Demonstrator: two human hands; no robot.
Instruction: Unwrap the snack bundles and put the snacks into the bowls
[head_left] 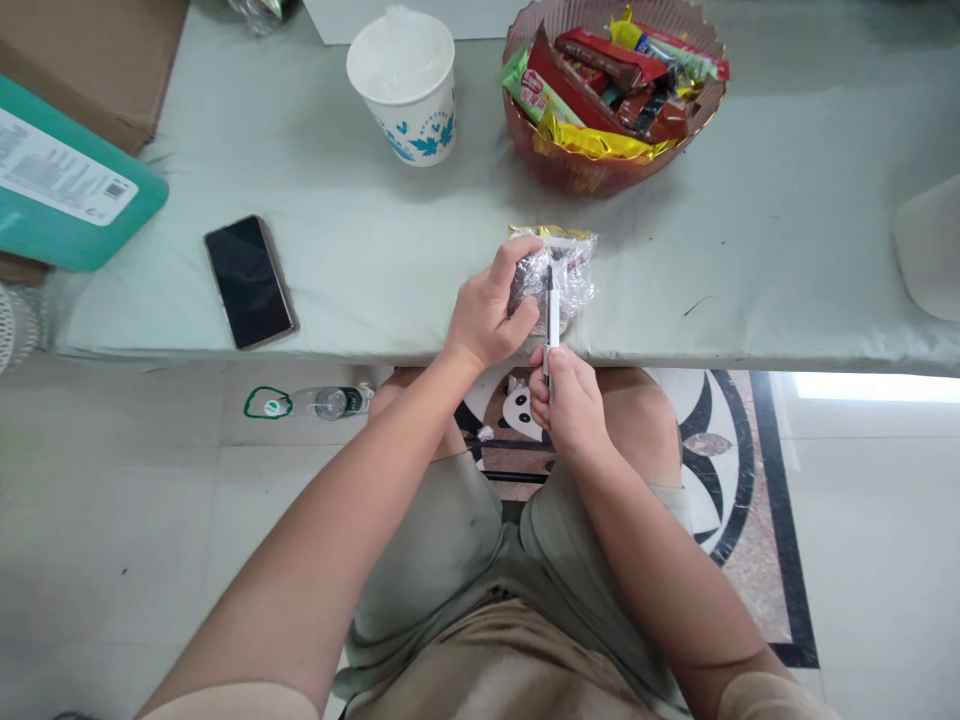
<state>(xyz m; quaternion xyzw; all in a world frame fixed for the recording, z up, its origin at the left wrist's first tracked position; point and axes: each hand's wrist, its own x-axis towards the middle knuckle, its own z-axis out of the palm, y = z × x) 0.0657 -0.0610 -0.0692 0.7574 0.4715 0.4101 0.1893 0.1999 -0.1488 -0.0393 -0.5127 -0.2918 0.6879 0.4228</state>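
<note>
My left hand (491,310) is closed around a small packet in crinkly clear wrapping (571,275) with a yellow-gold edge, held at the near edge of the table (360,260). My right hand (568,395) sits just below the table edge, fingers pinched on a thin white pen-like tool (553,315) that stands upright with its tip against the wrapper. What is inside the wrapper is dark; I cannot make it out.
A reddish bowl (592,170) full of wrapped snack bars stands behind the packet. A white paper cup (409,85) with blue leaves is left of it. A black phone (249,282) lies at the left, near a teal box (67,180). A plastic bottle (330,402) lies on the floor.
</note>
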